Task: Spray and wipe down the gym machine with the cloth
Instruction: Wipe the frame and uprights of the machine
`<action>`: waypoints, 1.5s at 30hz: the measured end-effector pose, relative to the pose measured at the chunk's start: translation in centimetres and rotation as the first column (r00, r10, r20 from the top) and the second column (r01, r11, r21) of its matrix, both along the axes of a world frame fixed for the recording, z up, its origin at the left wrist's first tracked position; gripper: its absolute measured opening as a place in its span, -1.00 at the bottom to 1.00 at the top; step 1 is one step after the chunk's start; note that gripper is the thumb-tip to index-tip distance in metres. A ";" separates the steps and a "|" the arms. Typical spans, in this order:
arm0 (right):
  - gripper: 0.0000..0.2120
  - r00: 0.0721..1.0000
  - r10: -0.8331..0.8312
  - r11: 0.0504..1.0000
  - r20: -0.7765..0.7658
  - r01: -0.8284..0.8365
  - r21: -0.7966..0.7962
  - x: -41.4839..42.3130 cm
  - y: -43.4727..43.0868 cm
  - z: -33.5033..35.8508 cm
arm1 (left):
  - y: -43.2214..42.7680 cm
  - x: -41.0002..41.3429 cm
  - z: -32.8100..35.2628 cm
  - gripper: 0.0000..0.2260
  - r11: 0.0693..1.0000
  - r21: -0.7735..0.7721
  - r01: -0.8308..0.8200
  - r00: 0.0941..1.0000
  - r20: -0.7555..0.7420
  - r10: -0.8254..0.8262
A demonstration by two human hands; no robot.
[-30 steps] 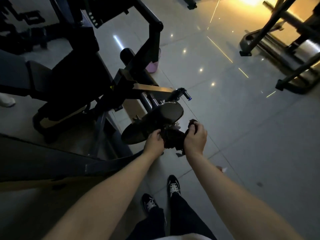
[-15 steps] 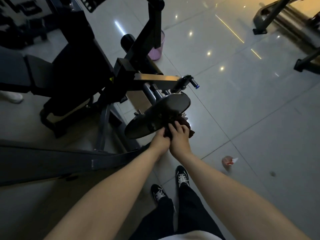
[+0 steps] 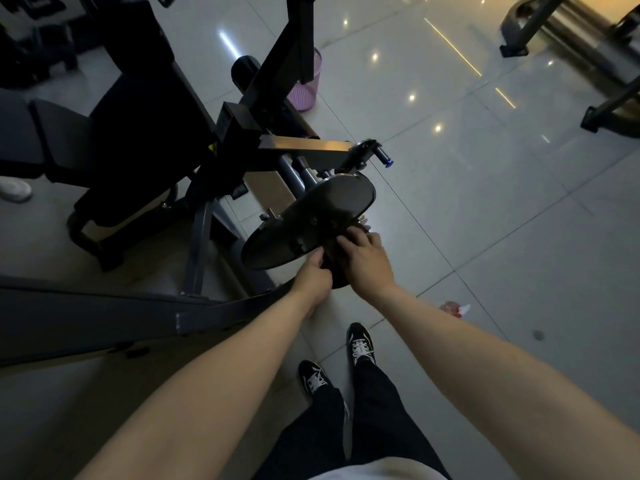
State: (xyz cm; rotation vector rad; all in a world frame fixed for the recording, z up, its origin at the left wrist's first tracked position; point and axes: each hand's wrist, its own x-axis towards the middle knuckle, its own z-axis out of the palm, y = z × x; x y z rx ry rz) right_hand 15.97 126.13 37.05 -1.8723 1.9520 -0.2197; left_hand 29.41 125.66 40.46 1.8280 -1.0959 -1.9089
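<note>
Covering the room, a floor (image 3: 485,209) of large pale glossy tiles is noted, with small bright lights mirrored in it. The lighting is dim. A dark gym machine (image 3: 242,133) is set at the left, with a padded seat (image 3: 62,140) and a metal bar ending in a blue-tipped knob (image 3: 384,157). A tilted oval plate (image 3: 311,216) is carried at the machine's near end. A further equipment frame (image 3: 554,32) is seen at the upper right, well apart.

Both bare forearms are stretched forward to the lower edge of the oval plate. The cloth (image 3: 334,263), dark and bunched, is held against that edge between the two hands. The right hand (image 3: 367,261) is laid palm-down on the cloth, its fingers fairly straight and slightly spread, pressing toward the plate. The left hand (image 3: 313,277) is seen from the back, with its thumb set against the cloth. Its fingers are folded under and hidden, so their hold cannot be told.

Counted: two hands, one cloth, one oval plate. One pink mesh basket (image 3: 306,84) is stood behind the machine. Two dark laced shoes (image 3: 360,346) are planted below the arms. One white shoe (image 3: 14,190) is cut by the left edge. One scrap of litter (image 3: 455,308) is left on the tiles, near the right forearm.
</note>
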 end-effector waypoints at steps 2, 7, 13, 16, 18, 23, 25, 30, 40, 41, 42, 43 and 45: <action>-0.41 0.985 -0.146 0.984 0.090 0.135 0.117 -1.3 -0.6 -0.4 | 0.3 -0.3 0.2 -0.37 1.000 0.019 -0.021 0.999 -0.042 0.022; -0.31 0.872 -0.357 0.926 0.336 0.282 0.250 -0.2 -2.0 -0.8 | 0.8 -0.7 0.5 -0.38 0.997 -0.007 -0.082 0.995 -0.052 0.082; -0.53 0.753 -0.569 0.819 0.331 0.552 0.154 3.1 -1.6 1.2 | 0.9 -1.0 0.6 -0.40 0.994 -0.024 -0.106 0.994 -0.045 0.105; -0.61 0.836 -0.473 0.880 0.277 0.462 0.108 3.1 -0.2 1.3 | 0.7 -1.0 0.9 -0.36 0.997 0.004 -0.082 0.995 -0.049 0.082; -0.62 0.913 -0.362 0.932 0.189 0.356 0.068 3.6 0.9 1.1 | 0.5 -0.8 1.1 -0.36 0.997 0.010 -0.075 0.996 -0.043 0.076; -0.69 0.956 -0.183 0.982 0.228 0.187 0.005 5.3 1.9 1.0 | 0.9 0.8 0.0 -0.40 0.996 0.035 -0.087 0.996 -0.023 0.088; -0.70 0.982 -0.072 0.996 0.174 0.079 -0.031 3.6 1.3 0.7 | 1.2 1.1 -0.3 -0.39 0.996 0.041 -0.084 0.996 -0.029 0.086; -0.43 0.931 -0.330 0.943 0.155 0.319 0.096 0.8 -0.4 -0.3 | 1.2 -0.2 1.5 -0.37 0.993 0.052 -0.110 0.990 -0.086 0.115; -0.52 0.917 -0.290 0.956 0.276 0.293 0.032 3.5 2.9 -0.2 | 1.9 -0.3 0.8 -0.43 0.989 0.023 -0.147 0.976 -0.161 0.149; -0.56 0.912 -0.278 0.958 0.303 0.287 0.014 3.7 2.9 -0.2 | 2.1 -0.3 0.8 -0.45 0.987 0.025 -0.160 0.972 -0.173 0.162; -0.61 0.899 -0.277 0.958 0.339 0.287 0.021 4.1 2.9 0.1 | 2.3 -0.2 0.7 -0.48 0.983 0.029 -0.183 0.967 -0.176 0.186; -0.64 0.879 -0.289 0.955 0.378 0.292 0.051 4.5 3.0 0.2 | 2.7 0.0 0.5 -0.51 0.975 0.037 -0.220 0.959 -0.174 0.223; -0.68 0.818 -0.322 0.947 0.476 0.269 0.177 5.4 3.3 1.0 | 3.7 0.9 0.0 -0.57 0.935 0.075 -0.348 0.919 -0.168 0.355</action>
